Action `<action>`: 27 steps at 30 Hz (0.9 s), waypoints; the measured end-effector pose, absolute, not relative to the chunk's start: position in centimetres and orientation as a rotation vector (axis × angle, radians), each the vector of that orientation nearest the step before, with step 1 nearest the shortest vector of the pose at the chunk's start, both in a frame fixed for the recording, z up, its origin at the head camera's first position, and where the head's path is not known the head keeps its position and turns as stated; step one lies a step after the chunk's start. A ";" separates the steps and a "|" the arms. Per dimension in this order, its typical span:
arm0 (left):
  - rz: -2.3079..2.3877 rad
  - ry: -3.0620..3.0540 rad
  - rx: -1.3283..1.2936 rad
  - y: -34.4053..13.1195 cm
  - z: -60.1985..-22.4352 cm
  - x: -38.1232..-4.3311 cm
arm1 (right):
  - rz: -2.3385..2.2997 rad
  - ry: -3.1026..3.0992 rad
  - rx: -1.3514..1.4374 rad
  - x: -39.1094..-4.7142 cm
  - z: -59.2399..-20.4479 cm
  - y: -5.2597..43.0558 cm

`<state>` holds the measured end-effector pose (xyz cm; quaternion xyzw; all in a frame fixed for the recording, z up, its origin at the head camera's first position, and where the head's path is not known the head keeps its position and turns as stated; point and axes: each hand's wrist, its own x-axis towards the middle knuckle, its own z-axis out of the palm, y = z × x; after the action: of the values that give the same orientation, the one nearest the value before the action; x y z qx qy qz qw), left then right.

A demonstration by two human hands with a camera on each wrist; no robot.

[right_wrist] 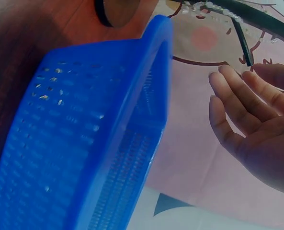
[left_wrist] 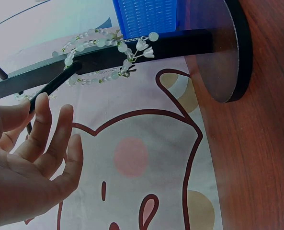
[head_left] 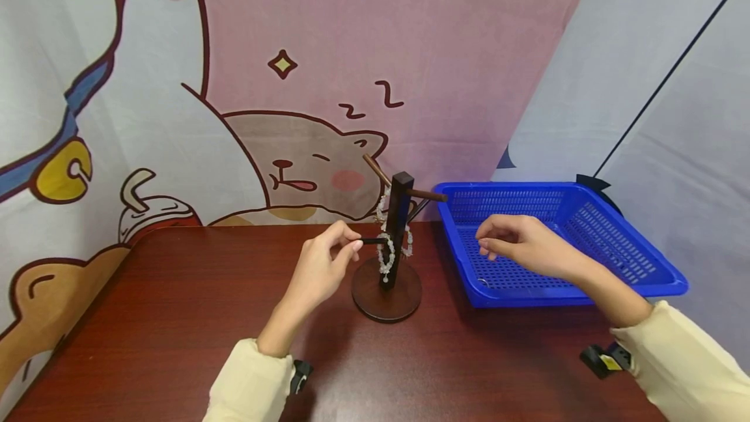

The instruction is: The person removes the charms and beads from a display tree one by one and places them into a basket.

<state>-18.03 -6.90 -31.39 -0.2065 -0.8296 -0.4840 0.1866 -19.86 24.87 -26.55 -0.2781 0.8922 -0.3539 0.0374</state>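
A dark wooden jewelry stand (head_left: 400,220) with a round base (head_left: 387,308) and several pegs stands upright on the table. My left hand (head_left: 324,266) pinches the end of its front left peg (left_wrist: 58,82) between thumb and index finger. On that peg hangs a bracelet of pale beads (head_left: 385,269), with small white flower charms visible in the left wrist view. Other pale bead bracelets (head_left: 408,241) hang behind the post, partly hidden. My right hand (head_left: 521,245) hovers over the left part of the blue basket (head_left: 586,299), fingers loosely bent, holding nothing.
The basket sits right of the stand on the reddish-brown table (head_left: 205,318). Inside it, near the front left, a small pale curved thing (head_left: 483,282) lies, too small to identify. A cartoon-printed cloth (head_left: 469,70) hangs behind the table.
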 end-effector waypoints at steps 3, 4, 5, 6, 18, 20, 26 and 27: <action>-1.362 -2.340 -0.581 -6.9 -31.4 -18.0 | -1.084 2.723 -0.835 -20.0 -26.4 24.3; -1.360 -2.343 -0.579 -6.9 -31.5 -18.1 | -1.082 2.717 -0.828 -20.0 -26.4 24.1; -1.360 -2.342 -0.579 -6.9 -31.5 -18.1 | -1.078 2.709 -0.827 -20.1 -26.3 23.9; -1.361 -2.339 -0.583 -6.9 -31.4 -18.0 | -1.073 2.699 -0.826 -20.1 -26.3 23.7; -1.357 -2.340 -0.579 -6.9 -31.4 -18.0 | -0.990 2.665 -0.889 -20.6 -26.5 20.9; -1.365 -2.333 -0.586 -6.9 -31.4 -18.0 | -0.981 2.672 -0.906 -20.7 -26.5 20.4; -1.362 -2.326 -0.589 -6.9 -31.3 -17.9 | -0.972 2.671 -0.947 -21.1 -27.0 19.1; -1.357 -2.330 -0.588 -6.9 -31.4 -18.0 | -0.972 2.674 -0.952 -21.2 -27.1 18.9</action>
<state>-17.98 -6.91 -31.37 -0.2092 -0.8290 -0.4829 0.1895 -21.16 18.88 -27.08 -0.3165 0.8890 -0.3231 0.0709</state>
